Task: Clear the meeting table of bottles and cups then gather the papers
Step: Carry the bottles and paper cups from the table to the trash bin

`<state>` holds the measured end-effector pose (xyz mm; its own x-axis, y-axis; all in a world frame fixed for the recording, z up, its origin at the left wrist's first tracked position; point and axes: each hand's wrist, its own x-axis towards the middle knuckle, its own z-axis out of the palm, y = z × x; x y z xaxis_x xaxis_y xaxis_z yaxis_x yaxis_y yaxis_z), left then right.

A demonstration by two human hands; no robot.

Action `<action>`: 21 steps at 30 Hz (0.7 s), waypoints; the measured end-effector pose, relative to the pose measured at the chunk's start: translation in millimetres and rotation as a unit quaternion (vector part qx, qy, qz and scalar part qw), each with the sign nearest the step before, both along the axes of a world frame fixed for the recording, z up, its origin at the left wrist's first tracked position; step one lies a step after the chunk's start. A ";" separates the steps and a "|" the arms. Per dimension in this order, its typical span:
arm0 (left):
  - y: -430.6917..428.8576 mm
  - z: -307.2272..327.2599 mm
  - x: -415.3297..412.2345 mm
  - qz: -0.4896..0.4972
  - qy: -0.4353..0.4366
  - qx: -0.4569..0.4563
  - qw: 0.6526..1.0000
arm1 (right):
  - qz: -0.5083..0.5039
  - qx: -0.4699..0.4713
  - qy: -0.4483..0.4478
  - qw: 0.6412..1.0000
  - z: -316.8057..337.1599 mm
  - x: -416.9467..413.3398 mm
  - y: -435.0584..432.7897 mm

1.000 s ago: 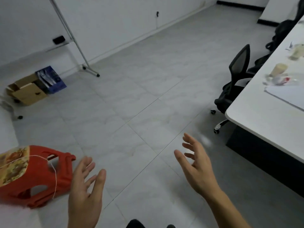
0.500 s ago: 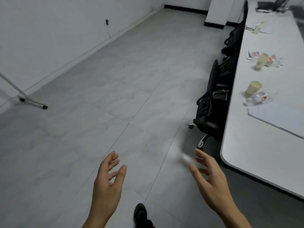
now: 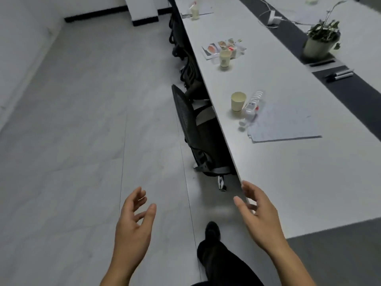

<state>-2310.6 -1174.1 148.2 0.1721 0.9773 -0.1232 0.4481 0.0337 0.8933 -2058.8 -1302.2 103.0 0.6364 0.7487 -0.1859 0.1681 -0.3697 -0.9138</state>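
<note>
Cup [image 3: 238, 101] upright near table [image 3: 288, 172] edge, bottle [image 3: 252, 107] lying just beside it on papers [image 3: 284, 124]. Further cup [image 3: 224, 58] beyond. Nothing cleared yet; approach step. Left hand [image 3: 132, 228] and right hand [image 3: 259, 217] spread, empty. Next: step closer, reach for cup.

Pale cream cup [image 3: 238, 101] on the white table [image 3: 288, 172], black mesh chair [image 3: 193, 129], grey floor [image 3: 82, 120].

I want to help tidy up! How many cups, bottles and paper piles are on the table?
Cups: 3, one near, one further up, one at the far end
Bottles: 1 lying down
Paper piles: 1 clear stack
Total: 5
</note>
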 end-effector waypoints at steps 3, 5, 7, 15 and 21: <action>69.9 25.6 42.1 -0.039 0.003 0.026 0.999 | -0.008 0.012 -0.002 1.000 20.3 32.0 69.5; 115.5 38.4 67.0 -0.047 -0.014 0.044 0.998 | -0.017 0.026 -0.013 0.999 35.4 56.1 113.5; 151.6 45.6 87.7 -0.060 -0.028 0.046 0.997 | -0.028 0.027 -0.025 0.999 45.6 75.2 148.2; 289.0 9.0 162.2 -0.165 -0.045 -0.002 0.985 | -0.166 -0.003 -0.023 0.986 32.7 123.2 246.9; 395.5 -4.3 223.5 -0.270 -0.060 -0.045 0.960 | -0.288 -0.052 -0.020 0.956 36.4 130.9 292.7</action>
<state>-2087.1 -778.6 144.0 0.6683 0.7283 -0.1516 0.3170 -0.0944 0.9437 -1927.9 -1009.6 139.3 0.9456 0.2504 -0.2076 -0.0573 -0.4999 -0.8642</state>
